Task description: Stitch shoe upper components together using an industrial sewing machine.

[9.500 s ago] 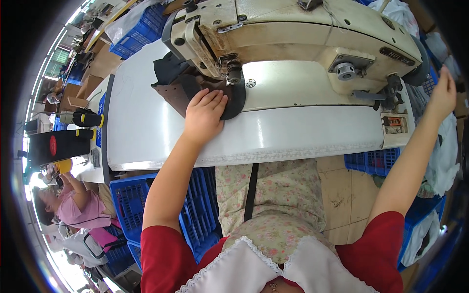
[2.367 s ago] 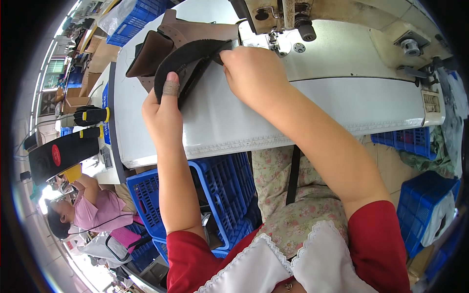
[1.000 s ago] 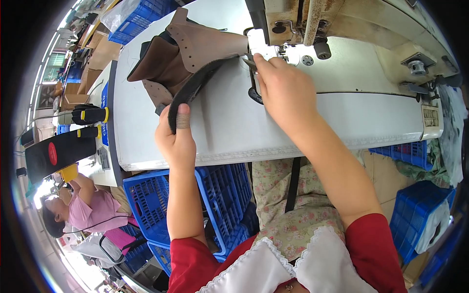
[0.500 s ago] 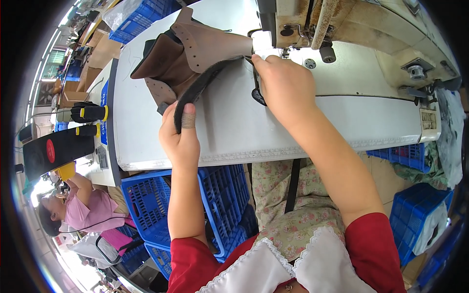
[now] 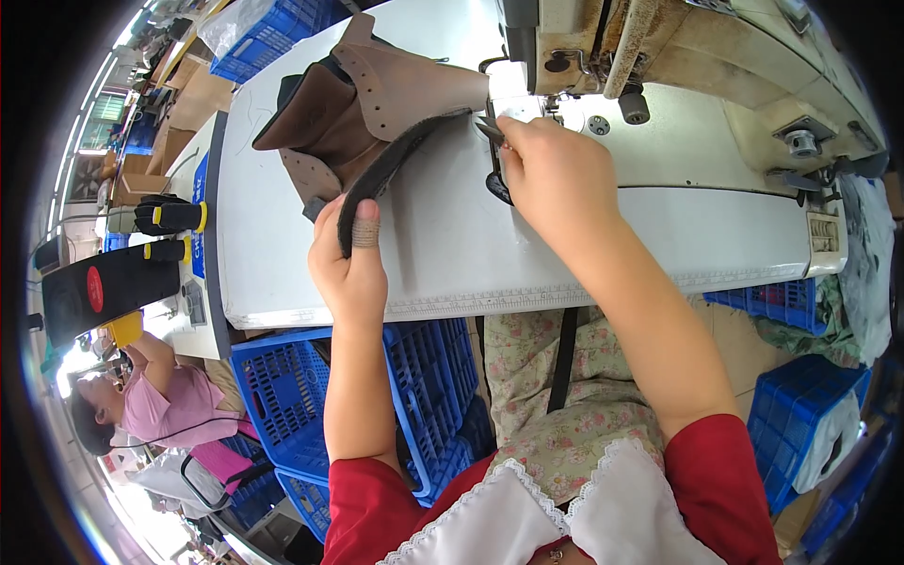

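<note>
"How are the hands placed at the white table (image 5: 273, 254)?"

"My left hand (image 5: 348, 268) pinches the near end of the black band (image 5: 394, 157) on a brown leather piece (image 5: 414, 85), thumb uppermost, apparently to steady that edge. The piece lies on the tabletop, left of the sewing machine (image 5: 678, 56), probably for elbow room."

"And the right?"

"My right hand (image 5: 570, 169), fingers curled closed, grips a small pointed tool (image 5: 490, 131) beside the band's far end, seemingly short for control; its handle is hidden."
</note>
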Tool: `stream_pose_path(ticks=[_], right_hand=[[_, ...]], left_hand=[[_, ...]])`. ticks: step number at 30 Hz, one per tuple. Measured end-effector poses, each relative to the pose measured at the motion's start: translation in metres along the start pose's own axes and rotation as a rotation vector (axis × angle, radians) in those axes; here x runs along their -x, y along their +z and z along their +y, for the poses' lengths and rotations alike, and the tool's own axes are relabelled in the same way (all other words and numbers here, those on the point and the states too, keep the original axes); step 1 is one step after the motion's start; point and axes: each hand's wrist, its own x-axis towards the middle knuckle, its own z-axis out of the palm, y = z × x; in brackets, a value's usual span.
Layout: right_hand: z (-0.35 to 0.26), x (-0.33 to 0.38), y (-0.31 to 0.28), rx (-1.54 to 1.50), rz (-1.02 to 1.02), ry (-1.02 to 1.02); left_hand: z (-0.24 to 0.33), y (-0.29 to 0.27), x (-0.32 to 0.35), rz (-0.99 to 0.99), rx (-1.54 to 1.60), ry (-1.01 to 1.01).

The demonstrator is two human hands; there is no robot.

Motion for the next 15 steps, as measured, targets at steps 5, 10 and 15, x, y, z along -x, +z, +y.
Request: stream_pose_path(ticks=[5, 10, 15], right_hand=[[0.0, -0.004, -0.002, -0.141, -0.11, 0.166], [0.0, -0.01, 0.003, -0.157, -0.149, 0.195], [0.001, -0.009, 0.005, -0.224, -0.081, 0.229]], left_hand=[[0.001, 0.002, 0.0, -0.009, -0.01, 0.021], [0.003, 0.003, 0.0, -0.011, -0.015, 0.023], [0.004, 0.003, 0.001, -0.012, -0.017, 0.014]])
